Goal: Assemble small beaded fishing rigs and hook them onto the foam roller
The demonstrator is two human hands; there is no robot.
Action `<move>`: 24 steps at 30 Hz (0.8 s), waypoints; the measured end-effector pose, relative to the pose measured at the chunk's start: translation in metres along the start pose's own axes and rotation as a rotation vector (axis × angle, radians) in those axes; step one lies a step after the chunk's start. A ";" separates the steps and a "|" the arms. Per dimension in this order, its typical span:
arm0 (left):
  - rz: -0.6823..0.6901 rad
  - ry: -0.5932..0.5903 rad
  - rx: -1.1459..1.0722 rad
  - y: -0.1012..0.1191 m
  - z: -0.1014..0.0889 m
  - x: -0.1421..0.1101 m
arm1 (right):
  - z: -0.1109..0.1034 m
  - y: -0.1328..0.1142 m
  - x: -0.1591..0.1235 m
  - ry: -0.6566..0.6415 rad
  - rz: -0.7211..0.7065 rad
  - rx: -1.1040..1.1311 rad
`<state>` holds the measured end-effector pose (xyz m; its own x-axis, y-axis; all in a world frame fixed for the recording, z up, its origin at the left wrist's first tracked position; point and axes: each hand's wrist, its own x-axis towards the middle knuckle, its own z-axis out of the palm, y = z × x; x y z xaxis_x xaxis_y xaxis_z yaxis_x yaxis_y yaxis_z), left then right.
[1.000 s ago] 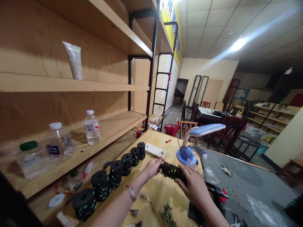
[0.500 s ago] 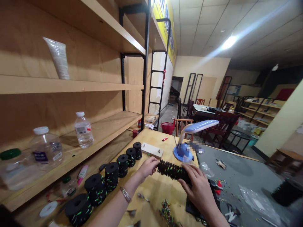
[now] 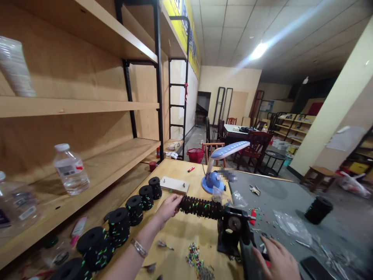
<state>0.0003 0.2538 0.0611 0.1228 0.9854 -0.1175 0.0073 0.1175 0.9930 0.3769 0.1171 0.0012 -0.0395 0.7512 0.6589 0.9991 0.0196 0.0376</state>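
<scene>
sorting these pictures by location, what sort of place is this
Likely a small workshop: a black ridged roll extends from a black device, a row of black spools stands on the wooden table, and tiny coloured pieces lie heaped there.

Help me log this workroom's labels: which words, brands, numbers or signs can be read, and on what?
None is legible.
Yellow wall banner, blue-and-white characters: blurred, partly cut off.
Clear white-capped plastic bottle: label blurred.
Clear plastic bottle at left edge: label blurred.

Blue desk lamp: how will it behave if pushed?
The blue desk lamp would probably slide if pushed low, since its broad round base sits flat. A push on its head might tip it, as that overhangs the base.
</scene>
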 end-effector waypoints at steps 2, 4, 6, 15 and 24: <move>-0.005 0.005 0.006 0.001 0.000 -0.001 | 0.011 0.019 -0.017 -0.117 -0.119 0.009; -0.008 0.016 0.011 0.003 0.001 -0.003 | 0.016 0.030 -0.024 -0.144 -0.188 0.029; -0.008 0.033 0.011 0.003 0.002 -0.005 | 0.015 0.037 -0.022 -0.140 -0.220 0.060; -0.010 0.098 0.024 0.004 0.007 -0.002 | 0.024 0.045 -0.009 -0.219 -0.250 0.067; -0.027 0.114 0.054 0.007 0.008 -0.002 | 0.018 0.043 -0.009 -0.230 -0.223 0.113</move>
<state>0.0080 0.2515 0.0688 0.0081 0.9899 -0.1417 0.0629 0.1409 0.9880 0.4204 0.1230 -0.0171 -0.2657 0.8490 0.4568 0.9621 0.2634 0.0700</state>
